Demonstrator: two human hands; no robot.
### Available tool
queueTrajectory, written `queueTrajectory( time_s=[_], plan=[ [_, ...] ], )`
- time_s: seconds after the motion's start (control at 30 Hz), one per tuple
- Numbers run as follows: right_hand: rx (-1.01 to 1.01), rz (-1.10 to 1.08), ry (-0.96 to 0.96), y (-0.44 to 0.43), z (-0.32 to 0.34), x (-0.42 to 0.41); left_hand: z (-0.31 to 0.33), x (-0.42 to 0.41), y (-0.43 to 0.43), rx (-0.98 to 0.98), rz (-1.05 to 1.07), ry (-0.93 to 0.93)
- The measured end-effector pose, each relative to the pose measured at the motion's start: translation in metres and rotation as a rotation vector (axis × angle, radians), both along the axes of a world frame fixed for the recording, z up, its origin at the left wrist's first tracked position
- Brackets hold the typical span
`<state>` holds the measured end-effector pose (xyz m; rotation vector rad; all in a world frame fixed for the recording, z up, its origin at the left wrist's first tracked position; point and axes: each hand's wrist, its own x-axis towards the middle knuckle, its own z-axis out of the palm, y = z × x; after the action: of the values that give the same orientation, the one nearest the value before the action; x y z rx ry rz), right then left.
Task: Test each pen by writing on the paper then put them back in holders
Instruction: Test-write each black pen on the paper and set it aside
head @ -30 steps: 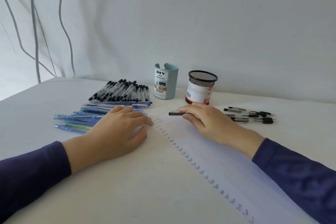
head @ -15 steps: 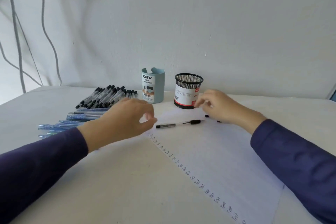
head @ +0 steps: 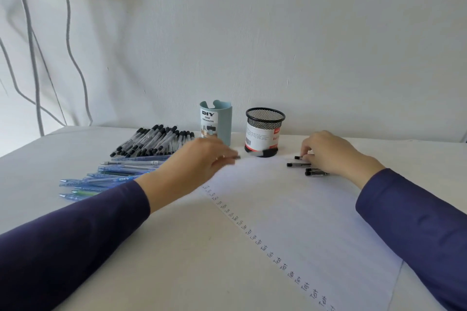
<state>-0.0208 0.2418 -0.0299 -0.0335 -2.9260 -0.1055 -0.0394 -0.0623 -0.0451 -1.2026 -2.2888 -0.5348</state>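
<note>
My left hand (head: 202, 161) pinches a clear pen with a black cap (head: 256, 153). The pen is blurred and points right, in front of the black mesh holder (head: 265, 118). The blue DIY holder (head: 222, 118) stands just left of the mesh one. My right hand (head: 328, 154) is curled over a small group of black-capped pens (head: 300, 164) at the paper's far right. Its fingertips close on one pen (head: 298, 158). The white paper (head: 316, 222) carries a column of written "Test" words along its left edge.
A pile of black-capped pens (head: 151, 141) lies at the back left. In front of it is a row of blue pens (head: 113, 174). White cables (head: 70, 58) hang on the wall at the left. The wall stands close behind the holders.
The pen that lay on the paper is now lifted in my left hand near the mesh holder. My right hand has moved right and down onto the small pen group.
</note>
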Motion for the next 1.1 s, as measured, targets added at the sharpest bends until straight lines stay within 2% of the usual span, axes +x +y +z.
queueTrajectory(
  time_s=[0.1,0.17,0.33,0.47,0.53,0.6,0.77,0.93,0.97,1.03,1.1],
  plan=[
    [0.014,0.019,0.009,-0.004,0.0,0.002,0.027,-0.008,-0.014,0.203,0.106,0.011],
    [-0.039,0.039,0.063,-0.01,0.003,0.004,0.044,-0.017,-0.032,0.236,0.234,-0.015],
    [-0.144,0.172,0.17,-0.029,0.011,0.01,0.049,-0.049,-0.086,0.065,0.588,-0.159],
    [-0.204,0.261,0.046,-0.056,0.017,0.022,0.029,-0.063,-0.098,-0.042,0.726,-0.29],
    [-0.343,0.28,0.007,-0.07,0.02,0.03,0.025,-0.063,-0.096,-0.06,0.759,-0.278],
    [-0.473,0.274,-0.01,-0.079,0.02,0.036,0.025,-0.062,-0.093,-0.093,0.762,-0.245],
    [-0.521,0.343,-0.056,-0.091,0.019,0.042,0.034,-0.052,-0.089,-0.12,0.744,-0.232],
    [-0.766,0.485,-0.163,-0.103,0.03,0.048,0.031,-0.003,-0.076,-0.225,0.507,-0.189],
    [-0.837,0.524,-0.117,-0.108,0.033,0.049,0.024,0.007,-0.073,-0.253,0.476,-0.154],
    [-1.116,0.541,-0.041,-0.116,0.037,0.047,0.01,0.021,-0.072,-0.248,0.409,-0.049],
    [-1.5,0.502,-0.168,-0.123,0.039,0.042,-0.001,0.029,-0.072,-0.215,0.315,0.009]
  ],
)
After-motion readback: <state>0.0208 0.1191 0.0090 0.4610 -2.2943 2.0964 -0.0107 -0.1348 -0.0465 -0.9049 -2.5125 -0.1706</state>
